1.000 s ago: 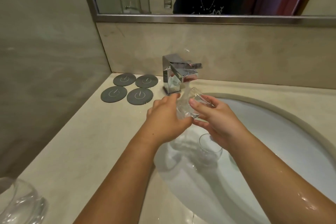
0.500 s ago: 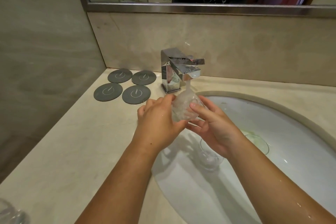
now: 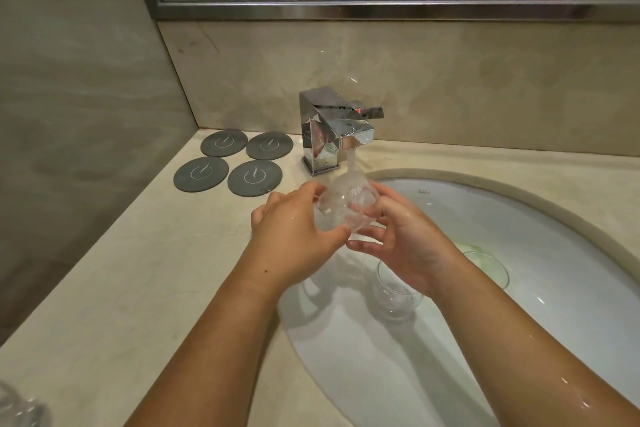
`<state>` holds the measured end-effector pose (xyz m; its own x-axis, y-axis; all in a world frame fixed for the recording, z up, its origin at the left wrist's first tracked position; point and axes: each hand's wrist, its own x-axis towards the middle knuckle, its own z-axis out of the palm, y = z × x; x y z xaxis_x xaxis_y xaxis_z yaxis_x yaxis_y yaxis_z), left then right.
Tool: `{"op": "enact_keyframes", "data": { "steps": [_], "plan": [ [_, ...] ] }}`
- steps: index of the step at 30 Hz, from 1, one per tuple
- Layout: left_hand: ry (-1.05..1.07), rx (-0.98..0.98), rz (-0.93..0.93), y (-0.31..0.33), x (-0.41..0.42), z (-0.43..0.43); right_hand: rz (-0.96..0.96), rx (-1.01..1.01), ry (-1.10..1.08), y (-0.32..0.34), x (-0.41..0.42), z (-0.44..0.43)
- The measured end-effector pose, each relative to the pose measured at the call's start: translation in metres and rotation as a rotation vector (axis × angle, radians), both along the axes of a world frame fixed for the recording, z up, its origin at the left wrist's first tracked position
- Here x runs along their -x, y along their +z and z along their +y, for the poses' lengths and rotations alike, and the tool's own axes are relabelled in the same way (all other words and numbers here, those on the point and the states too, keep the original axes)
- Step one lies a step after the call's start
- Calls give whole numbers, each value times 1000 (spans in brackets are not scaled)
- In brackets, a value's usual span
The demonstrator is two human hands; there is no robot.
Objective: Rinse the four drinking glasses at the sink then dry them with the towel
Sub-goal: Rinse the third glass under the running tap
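Beige stone bench [image 3: 114, 274], white sink [image 3: 540, 232], four grey coasters [image 3: 227, 166] by chrome tap [image 3: 332, 135]. Left hand [image 3: 294, 229] and right hand [image 3: 405, 236] clasp one glass [image 3: 343, 204] under running water, above the basin.

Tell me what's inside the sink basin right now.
In the sink, one clear glass stands below the right hand, and another glass sits farther right. The right forearm covers the basin between them; the drain is hidden.

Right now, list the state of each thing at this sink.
Faucet: running.
Held glass: under the stream, gripped by left hand and right hand.
Glass in basin: upright, unheld.
Second basin glass: partly hidden.
Coasters: four, flat, bare.
Glass on counter: blurred.
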<state>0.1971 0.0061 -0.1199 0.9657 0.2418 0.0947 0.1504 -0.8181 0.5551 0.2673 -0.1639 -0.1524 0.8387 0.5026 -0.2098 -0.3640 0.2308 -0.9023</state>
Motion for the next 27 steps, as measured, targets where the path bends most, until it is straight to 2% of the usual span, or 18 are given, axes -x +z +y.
{"op": "enact_keyframes", "data": {
  "steps": [10, 15, 20, 27],
  "plan": [
    [-62, 152, 95, 7, 2, 7, -20, -12, 64, 8, 6, 2],
    [-40, 144, 109, 10, 4, 4, 16, -23, -14, 12, 9, 6],
    [-76, 9, 32, 9, 6, -1, 72, -46, -95, 13, 11, 8],
    [-13, 207, 4, 11, 4, -2, 176, -11, -81, 15, 14, 11]
  ]
}}
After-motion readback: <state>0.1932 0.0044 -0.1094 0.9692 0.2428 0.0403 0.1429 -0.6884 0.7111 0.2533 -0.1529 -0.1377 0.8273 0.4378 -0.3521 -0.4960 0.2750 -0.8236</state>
